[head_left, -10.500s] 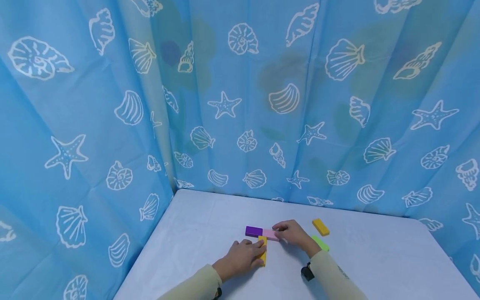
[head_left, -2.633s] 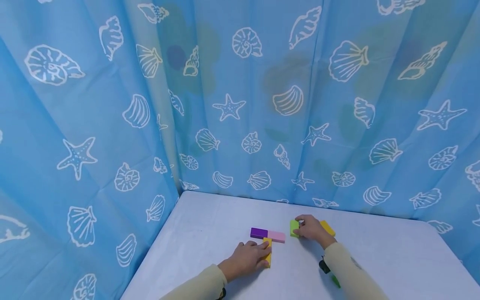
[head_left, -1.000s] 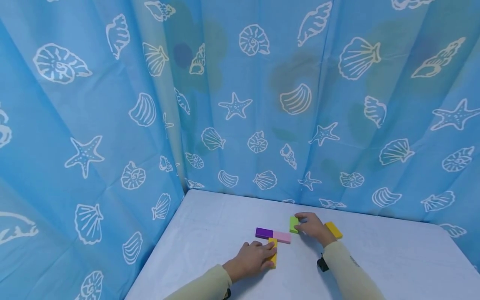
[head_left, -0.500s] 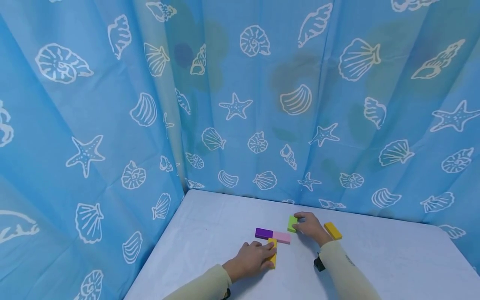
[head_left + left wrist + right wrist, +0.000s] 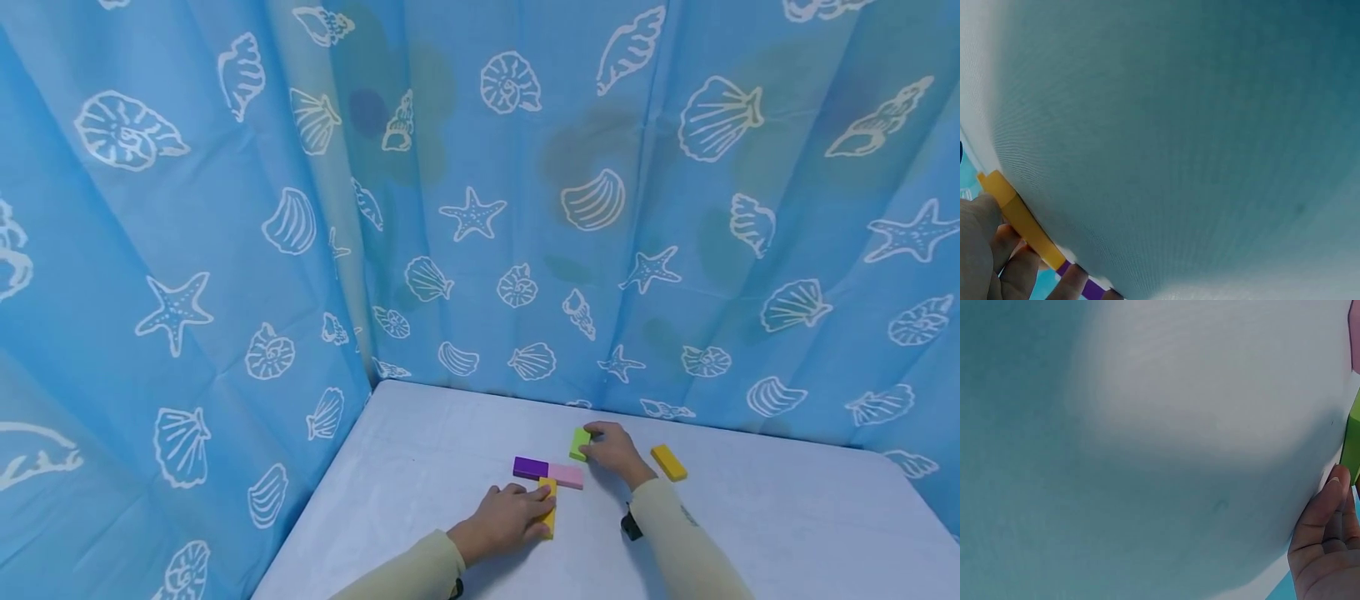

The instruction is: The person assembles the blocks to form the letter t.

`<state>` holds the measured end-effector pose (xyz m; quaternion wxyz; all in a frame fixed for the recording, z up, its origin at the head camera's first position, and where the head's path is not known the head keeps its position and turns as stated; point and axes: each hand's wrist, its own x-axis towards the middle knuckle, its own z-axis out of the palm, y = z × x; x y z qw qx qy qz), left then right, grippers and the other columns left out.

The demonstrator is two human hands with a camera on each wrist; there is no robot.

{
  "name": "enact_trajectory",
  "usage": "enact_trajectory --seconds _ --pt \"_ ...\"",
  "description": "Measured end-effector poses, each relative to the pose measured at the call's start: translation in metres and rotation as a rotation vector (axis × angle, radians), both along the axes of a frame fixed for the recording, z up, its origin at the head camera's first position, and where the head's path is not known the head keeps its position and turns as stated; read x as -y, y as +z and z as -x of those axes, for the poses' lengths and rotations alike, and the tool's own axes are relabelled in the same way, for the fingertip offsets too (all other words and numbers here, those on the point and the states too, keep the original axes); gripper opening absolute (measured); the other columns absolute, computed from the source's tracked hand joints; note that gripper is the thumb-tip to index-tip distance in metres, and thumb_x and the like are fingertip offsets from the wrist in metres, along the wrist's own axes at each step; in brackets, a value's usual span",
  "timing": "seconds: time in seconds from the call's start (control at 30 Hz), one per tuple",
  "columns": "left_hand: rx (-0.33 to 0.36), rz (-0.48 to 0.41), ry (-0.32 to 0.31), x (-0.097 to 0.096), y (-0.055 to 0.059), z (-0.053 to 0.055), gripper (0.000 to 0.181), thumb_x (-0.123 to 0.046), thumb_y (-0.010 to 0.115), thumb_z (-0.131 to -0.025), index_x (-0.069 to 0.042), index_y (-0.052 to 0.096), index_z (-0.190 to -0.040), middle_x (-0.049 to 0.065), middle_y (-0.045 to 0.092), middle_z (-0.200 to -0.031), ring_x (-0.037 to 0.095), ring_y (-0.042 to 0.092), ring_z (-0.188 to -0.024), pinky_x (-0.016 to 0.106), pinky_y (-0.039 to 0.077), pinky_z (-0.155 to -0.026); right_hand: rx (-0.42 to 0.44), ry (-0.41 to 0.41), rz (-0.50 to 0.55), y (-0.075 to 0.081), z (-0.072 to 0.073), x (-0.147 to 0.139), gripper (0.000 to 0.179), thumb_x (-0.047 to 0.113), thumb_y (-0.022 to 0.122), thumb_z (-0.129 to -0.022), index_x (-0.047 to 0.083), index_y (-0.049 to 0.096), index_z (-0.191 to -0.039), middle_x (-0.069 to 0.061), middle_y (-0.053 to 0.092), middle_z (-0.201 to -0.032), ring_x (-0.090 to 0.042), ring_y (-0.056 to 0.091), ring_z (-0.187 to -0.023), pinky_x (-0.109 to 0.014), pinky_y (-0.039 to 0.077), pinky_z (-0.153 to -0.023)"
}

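Observation:
My left hand [image 5: 501, 521] holds a yellow block [image 5: 550, 521] lengthwise on the table, fingers on it and thumb at its near end. The block's far end meets a row made of a purple block [image 5: 530, 467] and a pink block [image 5: 566, 476], set end to end. Just behind the pink block, my right hand [image 5: 615, 450] pinches a light green block [image 5: 579, 443] from its right side. In the left wrist view the yellow block [image 5: 1032, 231] lies along the fingers. The right wrist view catches the green block [image 5: 1352, 444] at its edge, by the fingertips.
A second yellow block [image 5: 668, 462] lies slantwise to the right of my right hand. The white tabletop [image 5: 442, 425] ends against a blue shell-patterned curtain [image 5: 450, 292] at the back and left. My right sleeve [image 5: 686, 542] covers part of the table.
Ten seconds ago my right hand was at the pink block. It has since taken the green block and, over the last second, slid it a little left. My left hand stays on the yellow block.

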<state>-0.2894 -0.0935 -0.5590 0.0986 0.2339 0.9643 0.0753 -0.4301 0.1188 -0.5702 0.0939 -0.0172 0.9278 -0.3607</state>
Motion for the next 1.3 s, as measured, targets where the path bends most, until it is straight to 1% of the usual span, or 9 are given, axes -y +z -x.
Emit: enact_trajectory --seconds 0.17,0.33,0.6,0.9,1.07,1.3 --pt "0.005 0.016 -0.003 -0.001 0.0 -0.001 0.05 -0.053 0.051 -0.098 -0.039 0.045 -0.146 -0.019 0.041 -0.153 0.02 0.053 -0.13 0.06 0.047 -0.1 0.001 -0.003 -0.003 0.0 -0.003 0.003 0.048 0.015 0.07 -0.091 0.001 0.057 -0.135 -0.024 0.054 -0.139 -0.042 0.047 -0.127 -0.059 0.04 -0.108" --pt "0.011 0.022 0.002 -0.001 -0.001 0.0 0.05 -0.053 0.051 -0.098 -0.039 0.045 -0.146 -0.02 0.041 -0.153 0.019 0.052 -0.13 0.06 0.047 -0.1 -0.017 0.002 -0.008 0.004 -0.008 0.007 0.048 0.015 0.069 -0.092 0.0 0.055 -0.136 -0.024 0.054 -0.139 -0.042 0.047 -0.128 -0.059 0.039 -0.108" --pt "0.018 0.012 -0.002 0.0 -0.002 -0.001 0.049 -0.051 0.051 -0.099 -0.038 0.045 -0.146 -0.02 0.04 -0.154 0.019 0.052 -0.131 0.06 0.047 -0.1 -0.012 0.023 -0.004 0.003 -0.005 0.013 0.049 0.015 0.07 -0.091 0.002 0.056 -0.136 -0.022 0.055 -0.138 -0.041 0.047 -0.129 -0.059 0.04 -0.108" --pt "0.016 0.018 -0.004 0.001 -0.004 0.0 0.05 -0.052 0.051 -0.099 -0.039 0.044 -0.147 -0.02 0.039 -0.154 0.019 0.052 -0.131 0.06 0.047 -0.1 -0.011 0.026 0.006 0.005 -0.009 0.021 0.049 0.016 0.071 -0.09 0.003 0.057 -0.135 -0.02 0.056 -0.138 -0.04 0.048 -0.129 -0.058 0.039 -0.109" --pt "0.001 0.028 -0.015 0.0 -0.003 0.001 0.051 -0.053 0.051 -0.098 -0.039 0.043 -0.147 -0.02 0.039 -0.154 0.02 0.053 -0.13 0.059 0.048 -0.1 -0.02 0.036 -0.002 0.007 -0.008 0.024 0.048 0.016 0.071 -0.091 0.003 0.057 -0.135 -0.021 0.055 -0.138 -0.041 0.046 -0.131 -0.059 0.039 -0.109" --pt "-0.01 0.023 -0.006 -0.001 -0.003 0.0 0.051 -0.052 0.052 -0.098 -0.039 0.044 -0.147 -0.02 0.04 -0.154 0.02 0.053 -0.13 0.058 0.048 -0.099 -0.039 0.067 -0.005 0.006 -0.01 0.03 0.048 0.017 0.071 -0.09 0.003 0.058 -0.134 -0.02 0.056 -0.137 -0.041 0.046 -0.132 -0.06 0.038 -0.109"
